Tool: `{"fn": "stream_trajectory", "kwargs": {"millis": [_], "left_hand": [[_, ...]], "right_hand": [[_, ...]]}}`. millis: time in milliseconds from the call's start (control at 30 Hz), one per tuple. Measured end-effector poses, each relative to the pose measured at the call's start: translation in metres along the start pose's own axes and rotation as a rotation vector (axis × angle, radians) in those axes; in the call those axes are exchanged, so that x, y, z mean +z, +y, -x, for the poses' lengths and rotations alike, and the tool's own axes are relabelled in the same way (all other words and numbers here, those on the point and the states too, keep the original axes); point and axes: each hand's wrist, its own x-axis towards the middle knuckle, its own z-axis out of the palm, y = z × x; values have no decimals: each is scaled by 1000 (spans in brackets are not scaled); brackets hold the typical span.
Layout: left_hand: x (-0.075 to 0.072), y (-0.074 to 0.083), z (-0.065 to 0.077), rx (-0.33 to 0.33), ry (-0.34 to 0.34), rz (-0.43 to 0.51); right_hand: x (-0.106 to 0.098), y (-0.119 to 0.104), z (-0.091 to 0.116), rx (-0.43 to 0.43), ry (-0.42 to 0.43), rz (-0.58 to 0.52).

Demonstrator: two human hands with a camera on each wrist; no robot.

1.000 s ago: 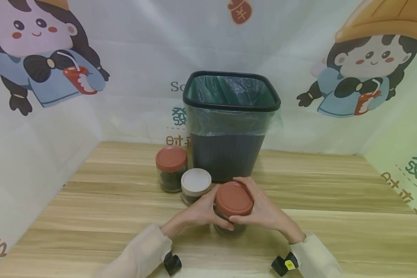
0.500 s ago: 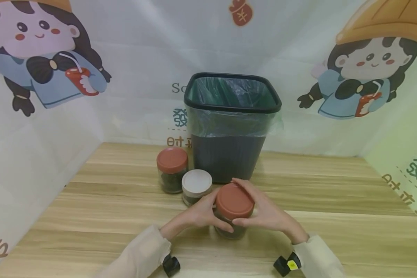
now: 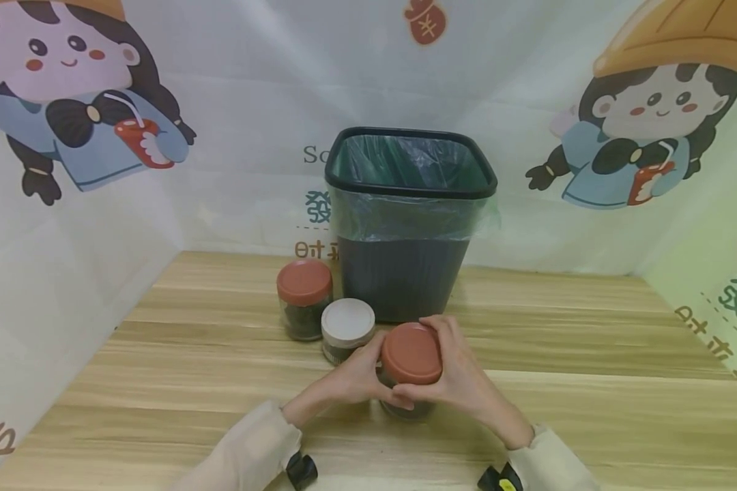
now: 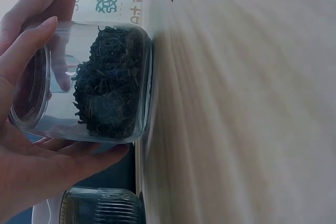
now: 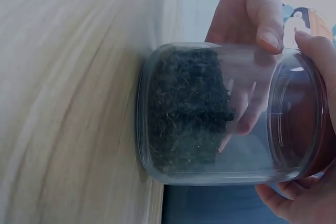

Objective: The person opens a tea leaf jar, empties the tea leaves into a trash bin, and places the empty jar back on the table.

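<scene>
A clear glass jar point(image 5: 184, 114), partly filled with dark curly dried leaves that look like tea, stands upright on the table. Its reddish-brown lid point(image 3: 411, 353) is on top. My left hand point(image 3: 359, 375) holds the jar from the left, thumb across the near side and fingers along the far side. From the right, my right hand point(image 3: 463, 372) grips the lid, its thumb in front and fingers round the far edge. Just left of the left hand is a ribbed glass jar with a white lid point(image 3: 347, 320). Behind that one stands another red-lidded jar point(image 3: 304, 300) with dark contents.
A dark bin point(image 3: 402, 276) with a black rim and a clear plastic liner stands right behind the jars. Printed cloth walls point(image 3: 246, 136) surround the wooden table point(image 3: 559, 423) at the back and both sides.
My right hand has turned round the lid, its wrist swinging a little nearer and its thumb moving left. The left hand and the jar have stayed nearly in place.
</scene>
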Motion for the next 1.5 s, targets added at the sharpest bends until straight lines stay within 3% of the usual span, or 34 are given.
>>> {"fn": "stream_trajectory", "kwargs": {"millis": [467, 767, 867, 1000, 1233, 1367, 1500], "left_hand": [[-3, -2, -1, 1, -35, 19], [-7, -2, 0, 4, -82, 4], [-7, -2, 0, -7, -76, 4], [-6, -2, 1, -8, -69, 12], [-6, -2, 1, -5, -57, 14], [-6, -2, 1, -9, -61, 21], [-6, -1, 2, -7, -65, 20]], "right_hand": [[-14, 6, -3, 119, -223, -232], [-21, 9, -5, 47, -334, -285], [-21, 7, -3, 88, -320, -291], [-15, 2, 1, 175, -224, -280], [-3, 0, 2, 110, -63, -133], [-1, 1, 2, 87, -49, -123], [-3, 4, 2, 99, -88, -165]]}}
